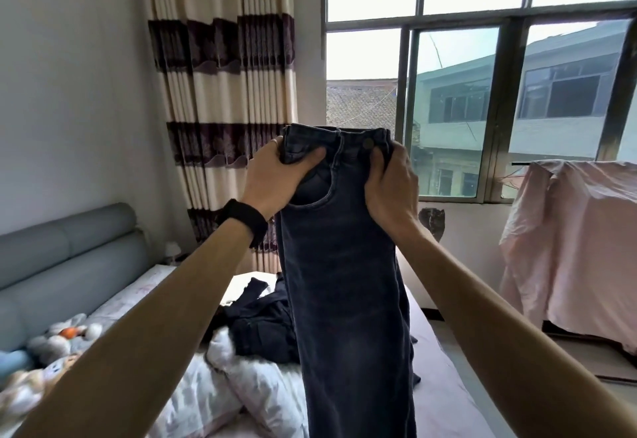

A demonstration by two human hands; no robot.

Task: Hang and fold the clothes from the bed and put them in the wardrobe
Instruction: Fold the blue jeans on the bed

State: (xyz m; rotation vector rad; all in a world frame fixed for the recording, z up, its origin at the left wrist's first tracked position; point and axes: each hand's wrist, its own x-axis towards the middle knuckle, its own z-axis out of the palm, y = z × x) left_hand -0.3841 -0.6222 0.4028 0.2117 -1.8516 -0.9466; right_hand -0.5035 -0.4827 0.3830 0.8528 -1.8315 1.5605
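Note:
A pair of dark blue jeans [344,282] hangs in front of me, held up by the waistband with the legs dropping toward the bed [444,396]. My left hand [279,175] grips the left side of the waistband, thumb on the front. My right hand [391,186] grips the right side near the button. Another dark garment [262,324] lies crumpled on the bed behind the jeans.
A patterned quilt [241,382] is bunched on the bed, with soft toys [65,334] by the grey headboard [69,258]. A pink sheet [579,237] drapes over a rack at right. Striped curtains [224,92] and a window [482,92] stand ahead.

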